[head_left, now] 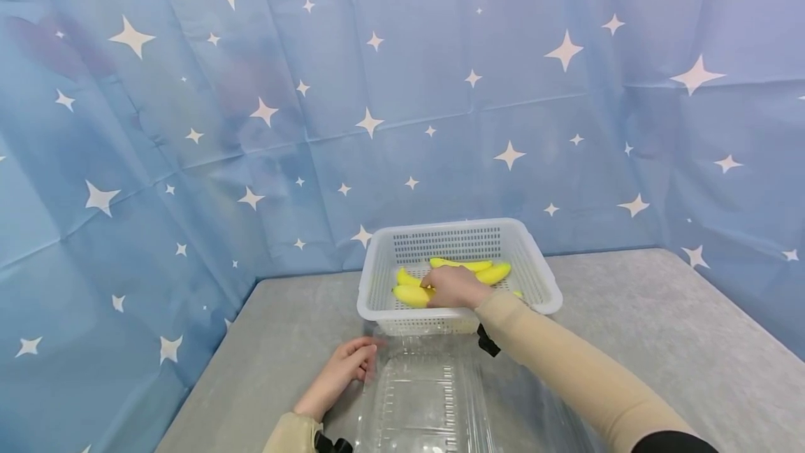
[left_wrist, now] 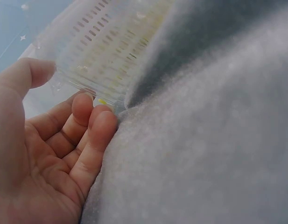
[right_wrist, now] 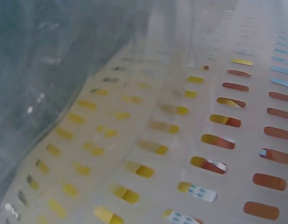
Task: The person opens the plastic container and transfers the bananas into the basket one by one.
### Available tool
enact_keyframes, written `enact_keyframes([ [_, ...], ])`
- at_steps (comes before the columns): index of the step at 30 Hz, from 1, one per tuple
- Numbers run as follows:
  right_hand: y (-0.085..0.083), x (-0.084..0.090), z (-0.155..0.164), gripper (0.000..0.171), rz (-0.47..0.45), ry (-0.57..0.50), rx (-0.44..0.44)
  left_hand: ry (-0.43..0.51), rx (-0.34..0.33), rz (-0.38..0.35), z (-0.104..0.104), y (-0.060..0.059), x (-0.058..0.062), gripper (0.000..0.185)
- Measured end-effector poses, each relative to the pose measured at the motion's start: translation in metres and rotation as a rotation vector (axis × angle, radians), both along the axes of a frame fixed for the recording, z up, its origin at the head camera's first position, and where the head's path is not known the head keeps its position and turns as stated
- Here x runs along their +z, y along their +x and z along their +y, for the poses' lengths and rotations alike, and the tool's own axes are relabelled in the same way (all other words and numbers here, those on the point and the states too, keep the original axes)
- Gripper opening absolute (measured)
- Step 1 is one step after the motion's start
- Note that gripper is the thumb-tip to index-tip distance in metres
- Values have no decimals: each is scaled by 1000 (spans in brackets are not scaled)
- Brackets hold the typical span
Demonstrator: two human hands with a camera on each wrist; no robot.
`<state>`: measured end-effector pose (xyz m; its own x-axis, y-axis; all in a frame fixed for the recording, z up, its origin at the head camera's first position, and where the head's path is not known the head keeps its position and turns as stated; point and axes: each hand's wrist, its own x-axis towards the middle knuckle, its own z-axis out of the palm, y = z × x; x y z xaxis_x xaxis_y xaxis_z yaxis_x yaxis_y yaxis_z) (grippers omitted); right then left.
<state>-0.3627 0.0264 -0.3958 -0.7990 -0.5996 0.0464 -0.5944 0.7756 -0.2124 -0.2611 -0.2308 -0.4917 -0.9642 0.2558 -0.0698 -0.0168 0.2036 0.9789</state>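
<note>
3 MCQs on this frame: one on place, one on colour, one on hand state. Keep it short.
1. Where is the right hand?
A. flat on the bare table
B. inside the white basket, on the bananas
C. raised to the backdrop

2. What colour is the fruit in the basket?
A. red
B. green
C. yellow

3. What is the left hand doing?
A. resting at the edge of the clear plastic container, fingers relaxed
B. lifting the basket
C. holding a banana

Answers: 1 B, the head view shows the hand over the rim among the bananas. 2 C, all visible fruit is yellow. 3 A, the left wrist view shows loose fingers against the clear plastic on the grey table.
</note>
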Motion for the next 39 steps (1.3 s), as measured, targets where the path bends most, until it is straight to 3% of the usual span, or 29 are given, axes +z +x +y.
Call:
enact_keyframes([
  [21,2,0,-2,28,-55,4,-28,4,-1,6,0,3,5,42],
  [39,4,0,-2,26,-25,15,-12,-6,1,7,-1,1,2,42],
])
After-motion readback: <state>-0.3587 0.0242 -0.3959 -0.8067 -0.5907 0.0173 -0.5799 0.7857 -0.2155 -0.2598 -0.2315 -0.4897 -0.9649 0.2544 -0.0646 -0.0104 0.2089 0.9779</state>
